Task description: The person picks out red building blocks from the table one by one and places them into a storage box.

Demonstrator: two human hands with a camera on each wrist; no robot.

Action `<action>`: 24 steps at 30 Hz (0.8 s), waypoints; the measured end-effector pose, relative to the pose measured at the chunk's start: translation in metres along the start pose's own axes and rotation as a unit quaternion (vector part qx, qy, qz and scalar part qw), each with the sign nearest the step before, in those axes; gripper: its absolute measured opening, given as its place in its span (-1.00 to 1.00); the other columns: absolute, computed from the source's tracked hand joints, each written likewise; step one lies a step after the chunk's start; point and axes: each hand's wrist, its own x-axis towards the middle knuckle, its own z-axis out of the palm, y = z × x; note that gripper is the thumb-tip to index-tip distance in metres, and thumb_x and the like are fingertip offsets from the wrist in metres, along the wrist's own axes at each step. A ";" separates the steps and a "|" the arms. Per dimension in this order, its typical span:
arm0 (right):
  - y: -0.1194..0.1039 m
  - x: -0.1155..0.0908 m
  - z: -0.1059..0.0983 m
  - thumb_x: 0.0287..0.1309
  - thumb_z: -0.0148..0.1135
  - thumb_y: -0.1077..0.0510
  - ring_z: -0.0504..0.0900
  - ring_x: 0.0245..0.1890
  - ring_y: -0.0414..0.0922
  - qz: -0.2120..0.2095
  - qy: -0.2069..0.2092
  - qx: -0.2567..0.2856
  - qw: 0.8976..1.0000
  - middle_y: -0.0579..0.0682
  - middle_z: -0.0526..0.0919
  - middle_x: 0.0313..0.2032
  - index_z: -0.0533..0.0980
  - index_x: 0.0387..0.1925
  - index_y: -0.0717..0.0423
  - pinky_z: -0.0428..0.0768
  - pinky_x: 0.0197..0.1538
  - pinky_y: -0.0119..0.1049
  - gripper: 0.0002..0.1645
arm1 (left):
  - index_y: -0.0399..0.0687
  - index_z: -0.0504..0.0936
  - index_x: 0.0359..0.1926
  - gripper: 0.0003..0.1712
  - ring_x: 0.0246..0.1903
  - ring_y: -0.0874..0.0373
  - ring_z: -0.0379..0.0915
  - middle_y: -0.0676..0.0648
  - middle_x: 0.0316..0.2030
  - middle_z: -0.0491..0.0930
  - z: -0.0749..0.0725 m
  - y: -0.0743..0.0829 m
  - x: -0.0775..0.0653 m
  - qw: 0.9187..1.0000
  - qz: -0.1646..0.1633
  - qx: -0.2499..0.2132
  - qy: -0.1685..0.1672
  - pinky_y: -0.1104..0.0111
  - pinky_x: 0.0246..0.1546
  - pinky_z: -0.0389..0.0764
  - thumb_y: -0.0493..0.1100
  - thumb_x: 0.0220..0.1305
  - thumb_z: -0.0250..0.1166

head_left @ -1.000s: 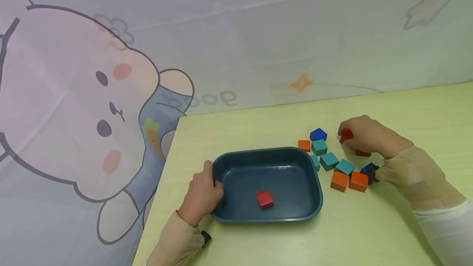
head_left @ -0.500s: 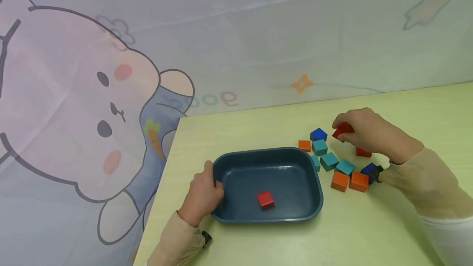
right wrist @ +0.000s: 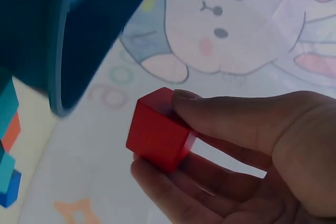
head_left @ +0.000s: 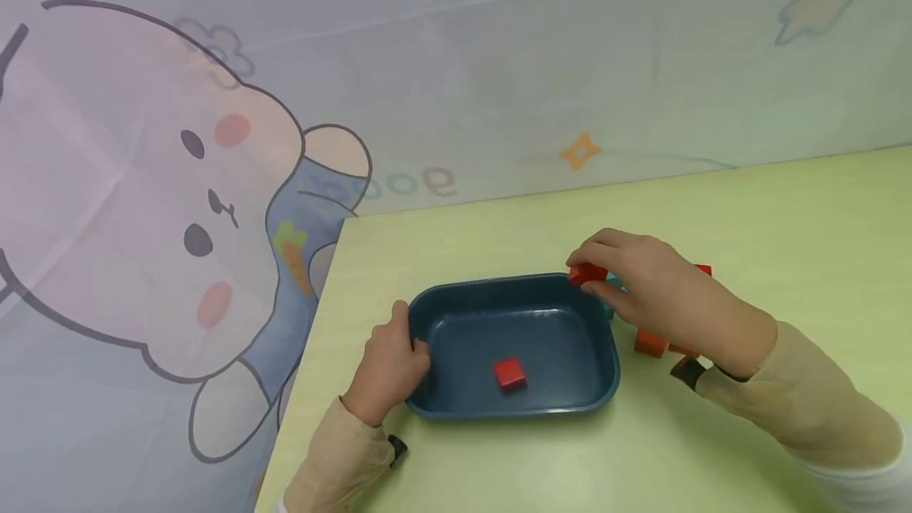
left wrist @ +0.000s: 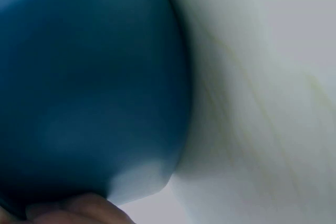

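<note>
My right hand (head_left: 655, 283) pinches a red block (right wrist: 160, 129) between thumb and fingers, held up near the far right corner of a dark blue tray (head_left: 513, 410). In the right wrist view the block is apart from the tray wall. With thumb over the rim, my left hand (head_left: 388, 370) grips the tray's left end. Inside the tray lies another red block (head_left: 509, 374), right of its middle-front floor. The left wrist view shows the tray's outer wall (left wrist: 94, 87) close up, with fingers (left wrist: 79, 211) at its bottom edge.
Right of the tray, partly hidden under my right hand, are orange blocks (head_left: 650, 343), a teal block (head_left: 616, 281) and a red block (head_left: 704, 269). A blue block (right wrist: 10, 190) shows in the right wrist view. A printed cloth (head_left: 499, 85) stands behind the table (head_left: 527, 465).
My right hand has lifted the red block from among the loose blocks and carried it left to the tray's far right corner. The left hand keeps its grip on the tray.
</note>
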 end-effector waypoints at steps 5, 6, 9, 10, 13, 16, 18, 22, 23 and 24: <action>-0.015 0.002 0.011 -0.10 0.49 0.36 0.67 -0.32 -0.14 0.012 -0.031 0.006 0.999 0.02 0.67 -0.25 0.61 -0.20 0.18 0.66 -0.30 -0.27 -0.66 | -0.21 0.32 -0.13 -0.79 -0.77 0.06 0.43 -0.22 -0.62 0.52 -0.001 0.001 0.003 1.000 -0.008 0.001 -0.004 0.39 -0.76 0.35 -0.32 0.20 0.09; -0.017 0.002 0.012 -0.06 0.48 0.33 0.67 -0.28 -0.12 0.023 -0.048 0.005 0.999 0.03 0.67 -0.21 0.61 -0.16 0.19 0.67 -0.27 -0.25 -0.64 | -0.21 0.32 -0.13 -0.78 -0.76 0.05 0.43 -0.22 -0.61 0.53 -0.001 0.001 0.004 1.000 -0.010 0.001 -0.006 0.39 -0.75 0.35 -0.32 0.20 0.10; -0.021 -0.001 0.014 0.02 0.45 0.23 0.65 -0.19 -0.07 0.053 -0.089 -0.004 0.995 0.07 0.66 -0.12 0.58 -0.03 0.20 0.67 -0.20 -0.20 -0.57 | -0.20 0.32 -0.12 -0.77 -0.75 0.05 0.45 -0.23 -0.59 0.54 -0.001 0.002 0.004 1.000 -0.011 0.001 -0.007 0.38 -0.75 0.36 -0.32 0.20 0.10; -0.021 -0.001 0.014 0.03 0.45 0.19 0.64 -0.16 -0.06 0.061 -0.099 -0.011 0.993 0.06 0.66 -0.11 0.58 -0.01 0.19 0.67 -0.18 -0.18 -0.55 | -0.20 0.32 -0.12 -0.77 -0.75 0.05 0.45 -0.24 -0.58 0.55 -0.001 0.002 0.004 1.000 -0.011 0.000 -0.007 0.39 -0.75 0.36 -0.32 0.20 0.10; -0.020 -0.002 0.014 0.05 0.44 0.12 0.64 -0.13 -0.04 0.074 -0.107 -0.027 0.991 0.06 0.66 -0.10 0.58 0.01 0.15 0.67 -0.18 -0.14 -0.54 | -0.21 0.33 -0.10 -0.76 -0.74 0.05 0.46 -0.25 -0.57 0.57 -0.001 0.002 0.004 1.000 -0.011 0.000 -0.007 0.39 -0.74 0.37 -0.32 0.19 0.10; -0.016 -0.002 0.012 0.06 0.43 0.08 0.65 -0.12 -0.02 0.088 -0.110 -0.040 0.989 0.05 0.68 -0.10 0.59 0.00 0.13 0.68 -0.21 -0.11 -0.55 | -0.21 0.33 -0.11 -0.76 -0.74 0.06 0.46 -0.25 -0.57 0.57 -0.001 0.001 0.003 1.000 -0.012 0.000 -0.007 0.39 -0.75 0.37 -0.32 0.20 0.10; -0.014 -0.001 0.010 0.06 0.43 0.07 0.65 -0.13 -0.02 0.096 -0.111 -0.045 0.988 0.05 0.69 -0.11 0.60 -0.02 0.11 0.67 -0.24 -0.12 -0.57 | -0.21 0.33 -0.11 -0.77 -0.75 0.06 0.46 -0.24 -0.58 0.56 0.000 0.000 0.002 1.000 -0.013 0.000 -0.008 0.38 -0.75 0.37 -0.31 0.20 0.10; -0.008 -0.002 0.007 0.06 0.43 0.04 0.65 -0.19 -0.05 0.114 -0.110 -0.057 0.986 0.03 0.70 -0.13 0.62 -0.05 0.09 0.66 -0.31 -0.15 -0.59 | -0.20 0.32 -0.11 -0.77 -0.75 0.06 0.46 -0.23 -0.59 0.55 0.000 -0.002 0.002 1.000 -0.013 0.000 -0.008 0.38 -0.75 0.37 -0.31 0.20 0.10; -0.007 -0.002 0.006 0.06 0.43 0.03 0.65 -0.20 -0.05 0.119 -0.110 -0.061 0.985 0.02 0.70 -0.14 0.62 -0.06 0.09 0.65 -0.33 -0.15 -0.60 | -0.20 0.32 -0.12 -0.77 -0.75 0.06 0.46 -0.23 -0.59 0.55 0.000 -0.002 0.002 1.000 -0.013 -0.001 -0.007 0.38 -0.75 0.37 -0.31 0.20 0.10; -0.005 -0.003 0.005 0.06 0.42 0.02 0.65 -0.21 -0.05 0.124 -0.110 -0.065 0.984 0.02 0.70 -0.13 0.62 -0.06 0.09 0.65 -0.34 -0.15 -0.60 | -0.20 0.32 -0.12 -0.77 -0.75 0.06 0.46 -0.23 -0.59 0.55 0.000 -0.002 0.002 1.000 -0.012 -0.002 -0.007 0.39 -0.75 0.37 -0.31 0.20 0.10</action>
